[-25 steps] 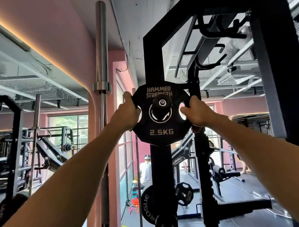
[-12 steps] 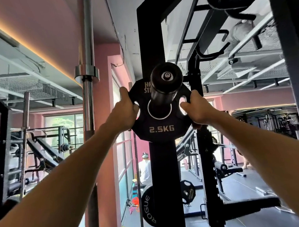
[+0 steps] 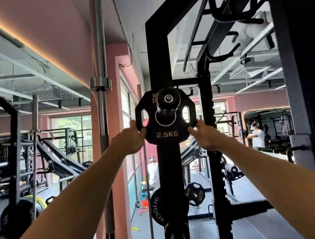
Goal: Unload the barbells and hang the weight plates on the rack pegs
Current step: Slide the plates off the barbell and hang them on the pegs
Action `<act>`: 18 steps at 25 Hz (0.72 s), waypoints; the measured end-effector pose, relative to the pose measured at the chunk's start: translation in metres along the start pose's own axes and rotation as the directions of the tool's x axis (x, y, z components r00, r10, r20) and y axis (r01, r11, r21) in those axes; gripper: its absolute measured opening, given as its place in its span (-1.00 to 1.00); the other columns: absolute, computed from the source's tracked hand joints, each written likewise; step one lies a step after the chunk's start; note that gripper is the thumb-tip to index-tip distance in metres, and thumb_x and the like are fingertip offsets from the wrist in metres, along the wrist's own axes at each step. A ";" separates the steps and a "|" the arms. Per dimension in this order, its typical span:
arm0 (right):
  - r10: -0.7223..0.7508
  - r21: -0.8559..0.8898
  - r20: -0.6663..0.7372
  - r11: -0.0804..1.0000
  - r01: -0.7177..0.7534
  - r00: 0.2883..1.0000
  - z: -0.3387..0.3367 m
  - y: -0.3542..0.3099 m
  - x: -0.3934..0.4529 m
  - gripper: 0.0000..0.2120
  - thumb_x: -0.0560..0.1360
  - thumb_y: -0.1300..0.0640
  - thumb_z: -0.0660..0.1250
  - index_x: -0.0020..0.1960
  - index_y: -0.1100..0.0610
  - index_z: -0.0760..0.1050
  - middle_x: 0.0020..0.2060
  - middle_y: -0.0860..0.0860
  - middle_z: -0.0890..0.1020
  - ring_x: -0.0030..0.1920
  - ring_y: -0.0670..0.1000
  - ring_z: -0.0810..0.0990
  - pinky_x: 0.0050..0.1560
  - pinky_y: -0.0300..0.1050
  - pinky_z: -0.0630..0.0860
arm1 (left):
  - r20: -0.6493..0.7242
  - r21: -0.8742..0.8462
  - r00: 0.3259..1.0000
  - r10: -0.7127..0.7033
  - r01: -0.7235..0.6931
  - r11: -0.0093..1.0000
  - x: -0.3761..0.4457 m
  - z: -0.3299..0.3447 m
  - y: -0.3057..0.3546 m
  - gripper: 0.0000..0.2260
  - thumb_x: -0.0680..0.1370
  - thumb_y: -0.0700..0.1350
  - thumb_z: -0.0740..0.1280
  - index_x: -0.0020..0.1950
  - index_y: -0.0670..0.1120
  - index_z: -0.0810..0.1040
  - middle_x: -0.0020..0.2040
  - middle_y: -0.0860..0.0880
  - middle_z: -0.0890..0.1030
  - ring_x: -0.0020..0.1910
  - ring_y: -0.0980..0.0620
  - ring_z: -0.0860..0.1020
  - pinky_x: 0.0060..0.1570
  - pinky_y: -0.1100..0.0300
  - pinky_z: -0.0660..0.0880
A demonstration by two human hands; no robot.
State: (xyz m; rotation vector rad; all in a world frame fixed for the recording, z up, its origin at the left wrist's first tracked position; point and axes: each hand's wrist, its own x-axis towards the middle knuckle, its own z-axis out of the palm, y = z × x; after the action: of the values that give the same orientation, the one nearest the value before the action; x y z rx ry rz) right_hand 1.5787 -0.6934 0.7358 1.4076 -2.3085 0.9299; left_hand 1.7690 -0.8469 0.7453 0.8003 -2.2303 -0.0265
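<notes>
Though black, plate [image 3: 167, 132] lettering pale: 2.5KG.

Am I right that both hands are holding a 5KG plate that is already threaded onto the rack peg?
Not quite: the head view shows the plate marked 2.5KG, not 5KG. The rest stands: the left hand and right hand hold its lower edges, and the peg passes through its hole.

a black, many-sided 2.5kg weight plate [image 3: 165, 118] with two oval grip holes and pale lettering hangs upright on a black cylindrical rack peg [image 3: 167, 104], which passes through its centre hole, against the black steel rack upright [image 3: 158, 52].
</notes>
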 end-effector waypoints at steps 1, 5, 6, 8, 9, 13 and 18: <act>-0.003 -0.001 0.034 1.000 0.003 0.999 0.003 0.006 -0.009 -0.49 0.62 -0.12 0.09 0.42 0.18 0.18 0.36 0.21 0.42 0.27 0.23 0.48 0.28 0.18 0.41 | 0.011 0.007 1.000 -0.002 0.002 1.000 -0.013 0.000 -0.003 -0.52 0.62 0.15 0.16 0.40 -0.14 0.23 0.24 -0.22 0.53 0.14 -0.21 0.56 0.13 -0.06 0.49; -0.044 0.016 0.080 0.999 0.043 0.996 0.004 0.021 -0.044 -0.37 0.50 -0.19 0.30 0.42 0.11 0.23 0.36 0.13 0.45 0.27 0.14 0.49 0.28 0.12 0.43 | 0.065 0.088 0.998 0.022 -0.028 0.996 -0.063 -0.009 0.000 -0.40 0.44 0.32 0.34 0.33 0.01 0.33 0.25 -0.11 0.54 0.16 -0.09 0.53 0.14 0.04 0.45; -0.066 0.011 0.082 0.998 0.065 0.994 0.002 0.022 -0.053 -0.34 0.46 -0.24 0.32 0.41 0.07 0.23 0.37 0.10 0.43 0.26 0.13 0.50 0.27 0.13 0.43 | 0.074 0.099 0.997 0.015 -0.022 0.995 -0.073 -0.013 0.004 -0.37 0.41 0.36 0.34 0.33 0.04 0.33 0.27 -0.11 0.52 0.20 -0.10 0.51 0.19 -0.02 0.45; -0.107 -0.004 0.092 0.994 0.108 0.990 -0.003 0.025 -0.071 -0.26 0.37 -0.37 0.32 0.40 -0.01 0.22 0.37 0.06 0.42 0.24 0.10 0.52 0.25 0.16 0.44 | 0.081 0.114 0.997 -0.005 -0.005 0.994 -0.095 -0.023 0.016 -0.34 0.38 0.39 0.35 0.35 0.07 0.33 0.32 -0.10 0.47 0.25 -0.12 0.48 0.24 -0.09 0.44; -0.124 -0.007 0.091 0.992 0.126 0.988 -0.005 0.025 -0.078 -0.22 0.33 -0.41 0.31 0.40 -0.04 0.22 0.37 0.05 0.41 0.22 0.10 0.53 0.24 0.17 0.45 | 0.079 0.115 0.997 -0.012 0.003 0.993 -0.105 -0.027 0.021 -0.33 0.37 0.39 0.36 0.36 0.08 0.32 0.34 -0.09 0.45 0.27 -0.12 0.48 0.24 -0.10 0.44; -0.169 0.003 0.100 0.986 0.169 0.981 -0.023 0.027 -0.112 -0.19 0.36 -0.35 0.36 0.46 -0.03 0.17 0.41 0.06 0.36 0.33 0.14 0.46 0.28 0.16 0.41 | 0.081 0.109 0.996 -0.026 0.017 0.994 -0.146 -0.045 0.045 -0.28 0.34 0.42 0.36 0.37 0.09 0.31 0.36 -0.08 0.42 0.28 -0.10 0.47 0.26 -0.10 0.42; -0.206 0.059 0.090 0.978 0.201 0.974 -0.058 0.029 -0.151 -0.16 0.36 -0.30 0.40 0.49 -0.01 0.15 0.43 0.08 0.34 0.35 0.16 0.42 0.32 0.16 0.39 | 0.094 0.131 0.994 -0.061 0.048 0.990 -0.200 -0.079 0.078 -0.15 0.22 0.52 0.30 0.38 0.11 0.29 0.39 -0.07 0.39 0.26 -0.09 0.47 0.26 -0.10 0.43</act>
State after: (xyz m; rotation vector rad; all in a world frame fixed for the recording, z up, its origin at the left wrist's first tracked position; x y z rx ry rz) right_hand 1.6216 -0.5425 0.6871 1.7071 -2.1671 0.8813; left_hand 1.8838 -0.6567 0.6920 0.9486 -2.3204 0.0534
